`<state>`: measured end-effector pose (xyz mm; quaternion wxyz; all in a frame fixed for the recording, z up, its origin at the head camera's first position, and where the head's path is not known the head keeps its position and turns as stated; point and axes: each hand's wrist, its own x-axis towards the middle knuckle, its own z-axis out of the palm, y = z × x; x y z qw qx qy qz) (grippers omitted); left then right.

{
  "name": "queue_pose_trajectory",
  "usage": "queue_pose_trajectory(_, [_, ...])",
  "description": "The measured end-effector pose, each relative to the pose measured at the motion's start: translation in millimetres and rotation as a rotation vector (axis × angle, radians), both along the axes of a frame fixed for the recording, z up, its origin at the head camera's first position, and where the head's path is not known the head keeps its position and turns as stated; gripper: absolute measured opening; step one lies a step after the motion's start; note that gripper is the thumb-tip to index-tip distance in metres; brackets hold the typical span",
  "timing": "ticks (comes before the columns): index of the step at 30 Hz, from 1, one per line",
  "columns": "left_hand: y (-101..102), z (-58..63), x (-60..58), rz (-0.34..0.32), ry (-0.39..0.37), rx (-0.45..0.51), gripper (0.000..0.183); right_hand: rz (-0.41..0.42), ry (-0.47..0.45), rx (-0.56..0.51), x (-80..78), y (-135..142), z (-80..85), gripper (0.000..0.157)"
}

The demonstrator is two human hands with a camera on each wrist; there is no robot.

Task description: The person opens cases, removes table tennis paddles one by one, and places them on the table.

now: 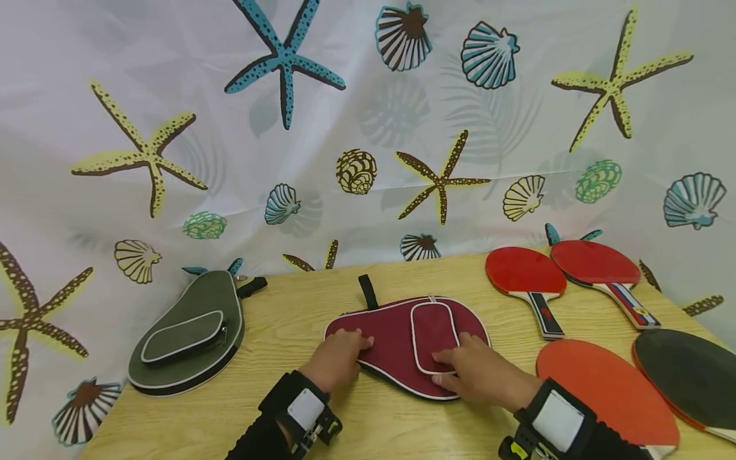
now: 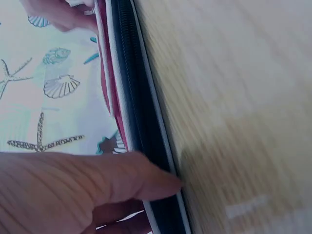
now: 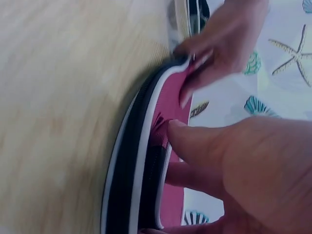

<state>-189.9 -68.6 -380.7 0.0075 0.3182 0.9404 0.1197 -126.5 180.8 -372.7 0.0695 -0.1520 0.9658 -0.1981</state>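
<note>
A maroon table tennis racket case point(image 1: 388, 342) with white piping lies on the wooden table, its black loop at the back. My left hand point(image 1: 336, 358) grips its narrow end. In the left wrist view, the thumb of that hand point(image 2: 87, 183) lies across the black zippered side. My right hand point(image 1: 480, 367) is at the wide end, over the small front pocket point(image 1: 432, 332). Seen from the right wrist, the thumb of this hand point(image 3: 263, 161) presses at bunched fabric by the pocket edge, with other fingers curled over the front. Some fingertips are hidden.
A dark green racket case point(image 1: 215, 287) lies at the left. On the right are two red paddles point(image 1: 526, 268) point(image 1: 598, 262), an orange-red paddle point(image 1: 604, 383) and a black paddle point(image 1: 687, 377). A patterned cloth point(image 1: 322, 140) hangs behind the table point(image 1: 287, 319).
</note>
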Motion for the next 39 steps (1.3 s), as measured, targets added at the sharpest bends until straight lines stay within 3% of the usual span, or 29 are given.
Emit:
queue_pose_trajectory(5, [1, -1.7, -2.6, 0.052, 0.123, -0.041, 0.030, -0.009, -0.020, -0.020, 4.5, -10, 0.8, 0.031])
queue_pose_trajectory(9, [5, -2.1, 0.3, 0.055, 0.192, -0.116, 0.028, -0.009, -0.021, -0.019, 5.0, -13, 1.6, 0.028])
queue_pose_trajectory(12, [10, -2.3, 6.0, 0.008, 0.212, -0.133, 0.028, 0.002, -0.014, -0.016, 4.6, -13, 2.4, 0.028])
queue_pose_trajectory(16, [18, -3.1, 11.9, -0.075, 0.234, -0.080, 0.021, -0.010, -0.039, -0.024, 3.7, -13, 4.7, 0.030])
queue_pose_trajectory(19, [20, -4.6, 10.0, -0.081, 0.257, -0.066, 0.023, -0.019, -0.058, -0.028, 3.8, -16, 6.0, 0.031])
queue_pose_trajectory(27, [16, -6.9, -3.6, -0.051, 0.221, 0.001, 0.028, 0.008, -0.109, -0.019, 7.4, -29, 7.3, 0.030])
queue_pose_trajectory(32, [17, -6.3, -7.4, 0.010, 0.105, 0.055, 0.032, 0.013, -0.113, -0.037, 10.8, -37, 8.3, 0.024])
queue_pose_trajectory(36, [21, -7.0, -3.6, -0.005, 0.033, 0.048, 0.031, 0.007, -0.099, -0.039, 12.9, -41, 8.6, 0.018])
queue_pose_trajectory(39, [28, -4.8, 9.1, -0.039, 0.023, 0.095, 0.028, -0.003, -0.104, -0.052, 13.4, -42, 10.0, 0.015])
